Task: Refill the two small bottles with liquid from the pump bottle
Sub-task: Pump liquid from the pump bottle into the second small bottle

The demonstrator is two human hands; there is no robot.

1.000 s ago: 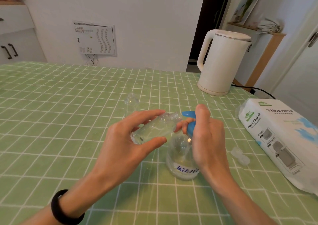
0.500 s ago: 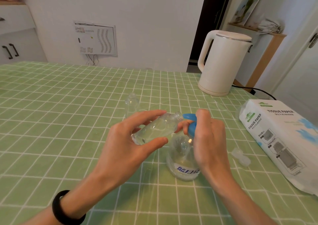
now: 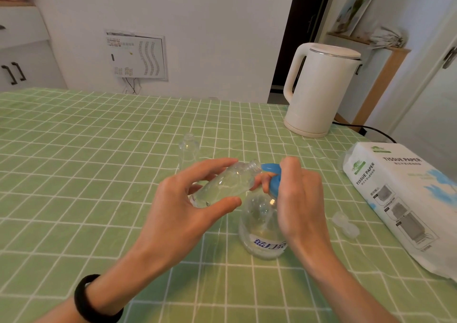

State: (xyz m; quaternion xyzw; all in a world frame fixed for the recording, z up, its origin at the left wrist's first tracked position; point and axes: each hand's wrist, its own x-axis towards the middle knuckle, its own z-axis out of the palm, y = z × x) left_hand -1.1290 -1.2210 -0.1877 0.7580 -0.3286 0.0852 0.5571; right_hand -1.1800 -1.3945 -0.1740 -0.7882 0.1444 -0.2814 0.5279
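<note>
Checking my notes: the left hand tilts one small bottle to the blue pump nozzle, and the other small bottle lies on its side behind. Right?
No: the head view shows the other small bottle standing upright behind, not on its side. The left hand does tilt one small bottle to the blue pump nozzle.

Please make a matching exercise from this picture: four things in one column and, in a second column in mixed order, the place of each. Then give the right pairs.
Things
1. pump bottle
2. nearer small bottle
3. farther small bottle
4. kettle

Places
A. far right part of the table
B. tilted in the left hand, mouth at the blue nozzle
C. standing alone beyond the hands
D. standing under the right hand

Pairs: 1-D, 2-B, 3-C, 4-A
</note>
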